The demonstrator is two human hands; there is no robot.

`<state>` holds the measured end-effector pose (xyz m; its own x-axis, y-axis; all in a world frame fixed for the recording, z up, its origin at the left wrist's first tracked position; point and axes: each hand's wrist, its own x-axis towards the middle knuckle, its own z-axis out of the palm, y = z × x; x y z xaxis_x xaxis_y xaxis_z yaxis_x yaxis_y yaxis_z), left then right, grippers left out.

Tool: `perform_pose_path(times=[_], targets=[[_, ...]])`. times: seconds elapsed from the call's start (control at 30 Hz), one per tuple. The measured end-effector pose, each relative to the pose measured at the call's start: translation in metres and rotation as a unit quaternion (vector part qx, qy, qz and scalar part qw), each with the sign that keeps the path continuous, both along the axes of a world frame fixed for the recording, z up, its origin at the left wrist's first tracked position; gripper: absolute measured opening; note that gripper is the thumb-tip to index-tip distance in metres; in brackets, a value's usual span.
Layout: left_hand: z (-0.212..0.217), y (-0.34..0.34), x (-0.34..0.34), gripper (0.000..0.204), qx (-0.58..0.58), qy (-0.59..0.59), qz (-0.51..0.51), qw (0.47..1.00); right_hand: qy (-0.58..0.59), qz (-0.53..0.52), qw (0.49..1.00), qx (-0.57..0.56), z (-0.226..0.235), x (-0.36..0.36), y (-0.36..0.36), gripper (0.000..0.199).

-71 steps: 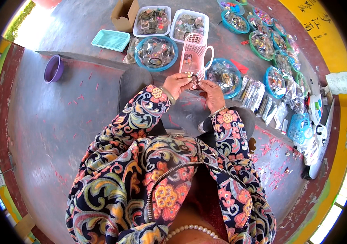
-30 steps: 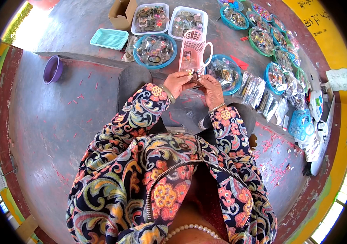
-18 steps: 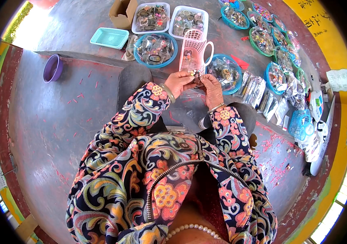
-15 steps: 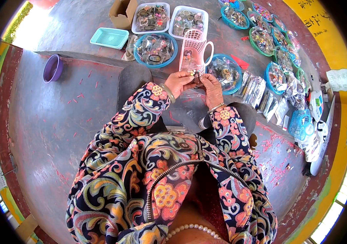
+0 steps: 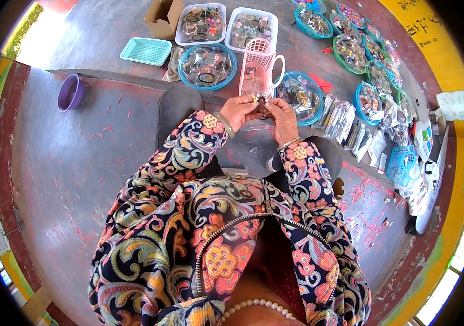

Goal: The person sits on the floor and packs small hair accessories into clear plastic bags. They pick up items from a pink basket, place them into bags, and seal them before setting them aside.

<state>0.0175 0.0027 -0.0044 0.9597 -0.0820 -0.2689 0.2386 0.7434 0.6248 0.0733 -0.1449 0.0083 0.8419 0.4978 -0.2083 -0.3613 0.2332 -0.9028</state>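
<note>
While both hands meet in front of the chest, the left hand point(image 5: 238, 110) pinches a small beaded trinket point(image 5: 254, 99) and the right hand point(image 5: 282, 115) closes fingertips on its other end; it lies crosswise between them, just below the pink basket point(image 5: 258, 68).

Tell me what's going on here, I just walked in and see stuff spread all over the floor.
A person in a patterned jacket sits on the floor, both hands raised together in front of them. The left hand and right hand pinch a small beaded trinket between the fingertips. Just beyond stands a pink slotted basket, flanked by blue round trays of small packeted pieces. An empty teal tray and a purple bowl sit off to the left.
</note>
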Motion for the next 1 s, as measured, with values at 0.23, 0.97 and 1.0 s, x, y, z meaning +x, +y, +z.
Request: perform_pose_path(times=[0.23, 0.97, 1.0], targets=[[0.001, -0.001, -0.001, 0.022, 0.011, 0.021, 0.005, 1.0, -0.011, -0.022, 1.0, 0.018, -0.006, 0.0, 0.0, 0.011], [-0.002, -0.001, 0.0, 0.022, 0.032, -0.001, -0.023, 0.999, 0.018, -0.051, 0.998, 0.039, -0.005, -0.004, 0.0, 0.009], [-0.002, -0.001, -0.001, 0.022, 0.03, -0.002, -0.023, 0.999, 0.017, -0.052, 0.998, 0.037, -0.005, -0.004, 0.0, 0.009]])
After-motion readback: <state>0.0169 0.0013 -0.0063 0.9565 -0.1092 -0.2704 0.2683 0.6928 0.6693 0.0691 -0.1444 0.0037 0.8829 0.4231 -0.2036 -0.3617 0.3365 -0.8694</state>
